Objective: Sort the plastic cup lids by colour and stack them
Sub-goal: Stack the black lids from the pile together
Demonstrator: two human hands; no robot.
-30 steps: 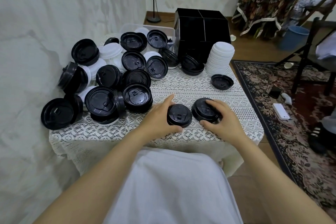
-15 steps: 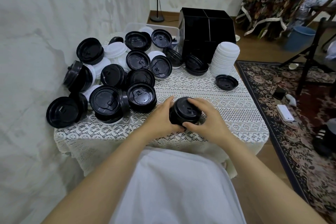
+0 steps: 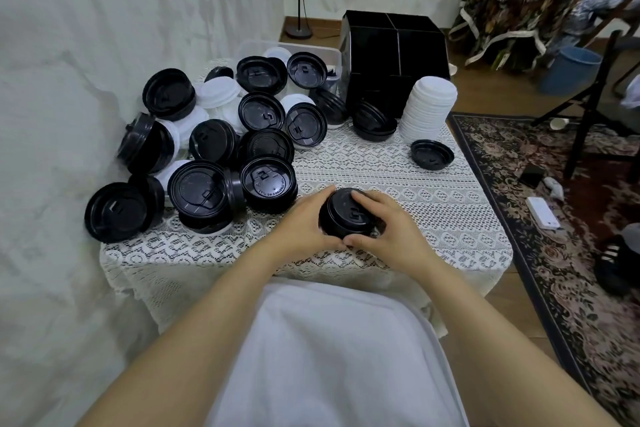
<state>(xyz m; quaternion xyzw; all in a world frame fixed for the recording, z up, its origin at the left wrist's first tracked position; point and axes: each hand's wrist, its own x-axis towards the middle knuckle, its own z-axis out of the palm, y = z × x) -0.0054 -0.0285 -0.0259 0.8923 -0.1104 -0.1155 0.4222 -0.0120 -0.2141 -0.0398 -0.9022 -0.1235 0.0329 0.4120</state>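
As the short stack of black lids (image 3: 337, 229) sits at the front of the table (image 3: 398, 166), the left grip (image 3: 304, 224) and right grip (image 3: 389, 229) curl round it from either side. Uneven pressure could cock the top lid (image 3: 346, 208) and jam the nesting.

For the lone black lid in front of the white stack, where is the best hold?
Pinch the lone lid across its rim, coming from above: it lies flat on the cloth, rim free all round, white stack close behind.
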